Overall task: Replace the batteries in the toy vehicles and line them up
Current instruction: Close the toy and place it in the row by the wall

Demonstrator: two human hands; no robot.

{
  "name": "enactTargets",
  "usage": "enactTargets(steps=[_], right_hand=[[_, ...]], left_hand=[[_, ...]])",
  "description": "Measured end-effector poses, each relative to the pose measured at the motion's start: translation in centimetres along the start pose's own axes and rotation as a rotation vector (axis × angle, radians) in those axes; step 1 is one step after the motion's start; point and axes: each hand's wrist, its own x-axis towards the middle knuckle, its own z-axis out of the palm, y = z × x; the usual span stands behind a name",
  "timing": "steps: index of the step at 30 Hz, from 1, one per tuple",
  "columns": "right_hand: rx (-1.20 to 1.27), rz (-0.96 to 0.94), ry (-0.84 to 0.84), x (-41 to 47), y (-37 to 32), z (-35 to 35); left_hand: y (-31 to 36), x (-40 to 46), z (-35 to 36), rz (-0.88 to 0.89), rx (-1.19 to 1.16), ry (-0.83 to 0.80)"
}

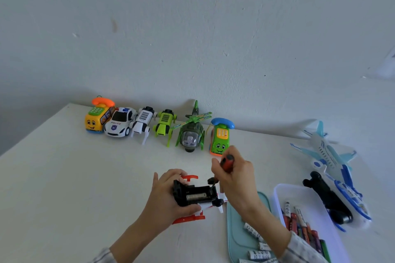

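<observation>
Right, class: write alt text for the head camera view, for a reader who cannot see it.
A person's left hand holds an upturned toy vehicle with its battery compartment open, while the right hand works a red-handled screwdriver into it. Six toys stand lined up along the wall behind, and a tray of batteries lies to the right.

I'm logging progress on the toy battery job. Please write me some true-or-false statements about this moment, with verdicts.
1. The right hand grips a screwdriver. True.
2. The left hand holds a toy turned underside up, a battery showing in its open compartment. True.
3. Three toys are lined up along the wall. False: six stand there, from the yellow bus phone to the green phone car.
4. The blue and white plane stands in that row. False: it lies apart, on the right.
5. Batteries lie in the clear box. True.
</observation>
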Motion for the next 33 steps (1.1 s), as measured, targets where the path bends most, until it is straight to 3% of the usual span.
enactTargets(steps=[12, 19, 23, 28, 30, 33], right_hand=[[0.11, -0.025, 0.273, -2.1, 0.6, 1.0], [0.487, 0.397, 0.466, -1.1, 2.0, -0.7], [0.691, 0.651, 0.373, -0.5, 4.0, -0.7], [0.942, 0.663, 0.425, 2.4, 5.4, -1.5], [0.852, 0.627, 0.352, 3.6, 6.7, -1.7], [0.511, 0.63, 0.176, 4.0, 9.0, -1.1]], left_hand=[[-0.1, -0.3, 0.1, 0.003, -0.011, 0.0], [-0.2, 0.2, -0.2, -0.045, -0.063, 0.028], [0.0, 0.2, 0.1, 0.013, -0.017, -0.008], [-0.1, 0.2, 0.3, 0.02, -0.018, 0.006], [-0.1, 0.2, 0.2, 0.021, -0.013, 0.008], [-0.1, 0.3, 0.3, 0.019, -0.026, 0.017]])
